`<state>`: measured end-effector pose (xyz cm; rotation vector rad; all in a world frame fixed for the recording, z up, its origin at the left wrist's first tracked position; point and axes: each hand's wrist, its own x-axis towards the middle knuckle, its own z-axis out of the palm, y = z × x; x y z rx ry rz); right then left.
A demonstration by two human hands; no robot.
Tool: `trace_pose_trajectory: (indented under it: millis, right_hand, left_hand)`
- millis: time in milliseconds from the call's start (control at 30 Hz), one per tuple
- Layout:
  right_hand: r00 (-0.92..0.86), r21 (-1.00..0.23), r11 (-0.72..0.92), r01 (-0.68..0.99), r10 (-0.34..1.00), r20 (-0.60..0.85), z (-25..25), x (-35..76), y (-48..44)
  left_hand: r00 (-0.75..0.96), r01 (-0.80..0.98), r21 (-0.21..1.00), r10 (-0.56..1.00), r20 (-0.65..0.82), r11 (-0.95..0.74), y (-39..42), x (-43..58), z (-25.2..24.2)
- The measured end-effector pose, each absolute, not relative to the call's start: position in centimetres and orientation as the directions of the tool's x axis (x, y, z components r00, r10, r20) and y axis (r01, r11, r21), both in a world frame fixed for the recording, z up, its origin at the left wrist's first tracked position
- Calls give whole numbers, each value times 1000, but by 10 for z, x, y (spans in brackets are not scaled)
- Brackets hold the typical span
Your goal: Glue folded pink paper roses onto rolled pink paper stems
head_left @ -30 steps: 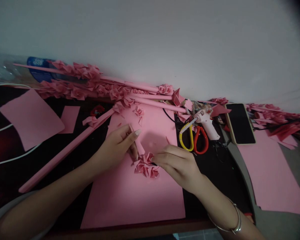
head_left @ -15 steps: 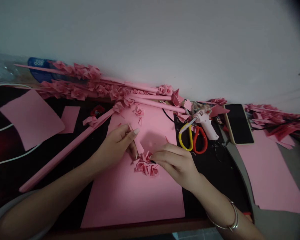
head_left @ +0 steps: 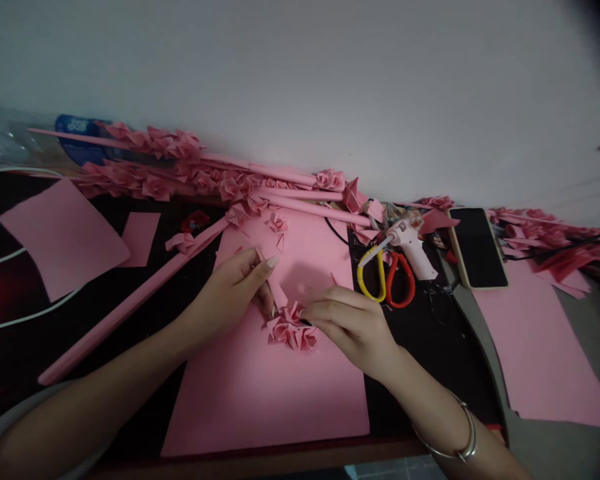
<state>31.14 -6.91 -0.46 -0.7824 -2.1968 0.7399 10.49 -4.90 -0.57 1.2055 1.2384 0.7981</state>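
My left hand [head_left: 243, 283] grips a narrow folded pink paper stem [head_left: 276, 288] between thumb and fingers. At the stem's lower end is a cluster of pink paper flowers [head_left: 293, 332]. My right hand [head_left: 353, 323] is closed at the right side of this cluster, its fingertips on the upper flower; a small dark bit shows under them. Both hands are above a large pink paper sheet [head_left: 280, 407]. One small loose paper flower [head_left: 277, 223] lies near the top of the sheet.
Yellow and red scissors handles [head_left: 400, 280] and a white glue gun [head_left: 414, 250] lie right of the sheet. Further right is a phone [head_left: 479, 248] on more pink paper [head_left: 540, 347]. Finished flower stems [head_left: 165, 183] line the wall; a long pink paper tube [head_left: 115, 317] slants at left.
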Motion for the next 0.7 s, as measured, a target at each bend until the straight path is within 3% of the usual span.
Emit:
trace_pose_trajectory:
  millis: [467,700]
  right_hand:
    - [-472,-676,656,336,738,482,5,312,-72]
    - [-507,-692,639,337,742,439,1,308,-73]
  left_hand:
    - [171,33,951,936,-308,307,-48,106,-5]
    - [148,69,950,938,-312,305,-48,108,-4]
